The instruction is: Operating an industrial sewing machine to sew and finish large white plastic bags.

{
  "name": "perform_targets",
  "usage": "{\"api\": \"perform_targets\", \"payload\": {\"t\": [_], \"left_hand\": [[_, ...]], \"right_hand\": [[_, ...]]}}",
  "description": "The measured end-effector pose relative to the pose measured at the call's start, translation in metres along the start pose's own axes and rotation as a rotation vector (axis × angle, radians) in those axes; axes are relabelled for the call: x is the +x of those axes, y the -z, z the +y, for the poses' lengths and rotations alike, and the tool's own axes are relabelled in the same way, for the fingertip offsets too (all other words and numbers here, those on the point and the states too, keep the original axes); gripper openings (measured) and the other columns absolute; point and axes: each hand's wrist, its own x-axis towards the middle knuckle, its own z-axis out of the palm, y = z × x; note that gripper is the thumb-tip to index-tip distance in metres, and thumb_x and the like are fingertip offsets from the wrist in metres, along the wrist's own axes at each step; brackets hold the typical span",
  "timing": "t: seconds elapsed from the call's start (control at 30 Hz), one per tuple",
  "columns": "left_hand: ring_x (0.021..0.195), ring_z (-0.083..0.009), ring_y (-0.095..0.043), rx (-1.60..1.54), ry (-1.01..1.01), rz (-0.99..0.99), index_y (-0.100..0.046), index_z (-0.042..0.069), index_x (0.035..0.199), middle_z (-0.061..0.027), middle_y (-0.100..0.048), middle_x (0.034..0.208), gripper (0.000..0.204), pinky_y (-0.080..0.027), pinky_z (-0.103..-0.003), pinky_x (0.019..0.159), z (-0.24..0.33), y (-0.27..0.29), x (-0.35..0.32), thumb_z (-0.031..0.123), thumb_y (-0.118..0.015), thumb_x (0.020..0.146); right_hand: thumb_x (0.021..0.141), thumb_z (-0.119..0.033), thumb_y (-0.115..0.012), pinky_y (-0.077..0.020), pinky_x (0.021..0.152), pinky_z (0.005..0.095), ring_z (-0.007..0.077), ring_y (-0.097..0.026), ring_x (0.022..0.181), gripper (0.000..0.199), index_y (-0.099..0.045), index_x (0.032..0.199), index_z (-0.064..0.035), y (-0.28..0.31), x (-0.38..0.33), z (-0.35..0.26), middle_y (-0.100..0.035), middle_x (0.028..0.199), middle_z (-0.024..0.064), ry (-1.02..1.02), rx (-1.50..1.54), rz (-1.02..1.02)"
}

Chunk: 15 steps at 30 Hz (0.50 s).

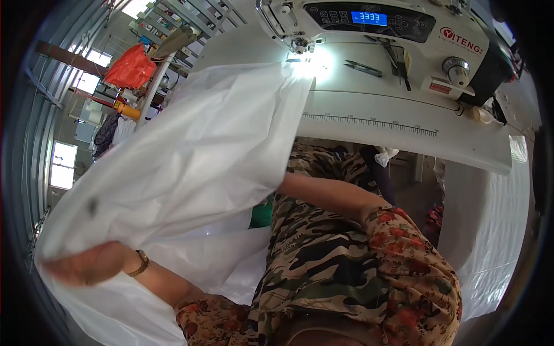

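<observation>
A large white plastic-like sheet (190,144) runs from the sewing machine's needle area (300,49) down over the table's left front and across my lap. At the lower left, my left hand (86,265) is against the sheet near its outer edge. It is smeared by motion, so whether its fingers grip the sheet cannot be made out. My right forearm (329,193) reaches in under the sheet's right edge. The sheet hides that hand and its fingers. Sheet and machine meet under a bright lamp, which washes out the detail there.
Thread snips (363,68) and dark-handled tools (398,63) lie on the machine table (369,101), right of the needle. A ruler scale (375,121) runs along its front. Past the table's left side are a red bag (131,66) and a yellow-orange cylinder (127,109). More white sheeting (485,225) hangs at right.
</observation>
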Motion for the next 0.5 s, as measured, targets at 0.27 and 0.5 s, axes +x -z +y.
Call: {"api": "perform_targets", "payload": {"t": [0.27,0.5], "left_hand": [[0.117,-0.0250,-0.052,0.044,0.266,-1.082,-0.049,-0.002,0.131,-0.0141,-0.052,0.131,0.037,-0.039,-0.032,0.099,-0.012,0.051,-0.072,0.008,-0.044,0.096],[0.085,-0.0233,-0.065,-1.270,0.674,-1.521,-0.063,0.001,0.111,-0.0140,-0.068,0.098,0.032,-0.051,-0.032,0.078,0.103,0.133,-0.075,0.017,-0.065,0.084]], "right_hand": [[0.094,-0.025,-0.055,-0.0524,0.077,0.0336,0.0183,-0.064,0.083,0.028,-0.064,0.107,-0.0009,-0.052,0.014,-0.099,-0.067,0.096,0.0099,0.258,0.100,0.020],[0.093,-0.022,-0.057,-0.0516,0.076,0.0325,0.0173,-0.063,0.084,0.027,-0.065,0.104,-0.0001,-0.069,0.032,-0.114,-0.067,0.096,0.0101,0.285,0.123,0.052]]}}
